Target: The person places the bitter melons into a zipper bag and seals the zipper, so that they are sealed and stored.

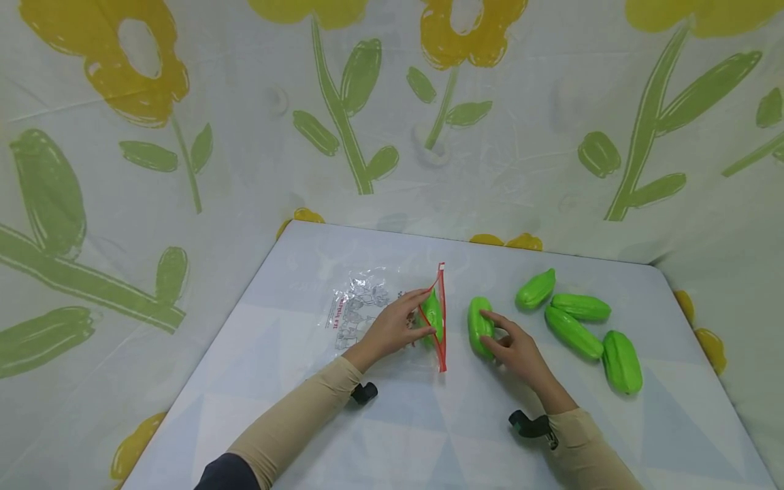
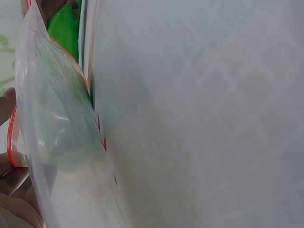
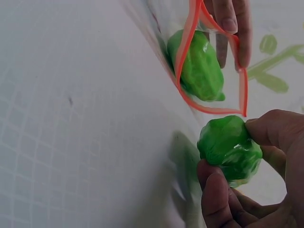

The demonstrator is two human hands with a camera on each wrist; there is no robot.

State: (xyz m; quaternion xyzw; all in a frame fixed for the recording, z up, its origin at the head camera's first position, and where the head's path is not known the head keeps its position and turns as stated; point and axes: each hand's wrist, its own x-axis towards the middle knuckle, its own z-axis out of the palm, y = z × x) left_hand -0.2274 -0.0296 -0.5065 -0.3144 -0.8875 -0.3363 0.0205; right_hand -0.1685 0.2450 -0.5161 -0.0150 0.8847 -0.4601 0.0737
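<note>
A clear zip bag [image 1: 361, 306] with a red-edged mouth lies on the table, its opening facing right. My left hand [image 1: 395, 323] holds the upper edge of that mouth, its fingers and thumb spread along the red strip [image 3: 242, 90], so the mouth gapes. One green ridged toy vegetable [image 3: 197, 66] is inside, just behind the opening. Right of the bag, my right hand [image 1: 514, 347] grips another green ridged vegetable [image 1: 480, 327] between thumb and fingers. In the right wrist view this held vegetable [image 3: 228, 149] is end-on, near the red rim.
Several more green vegetables lie at the right of the table, among them one at the back [image 1: 535, 289] and one nearer the right edge [image 1: 622, 362]. A flower-printed curtain [image 1: 520, 150] surrounds the table [image 1: 392, 449]. Each wrist carries a small black camera mount [image 1: 529, 425].
</note>
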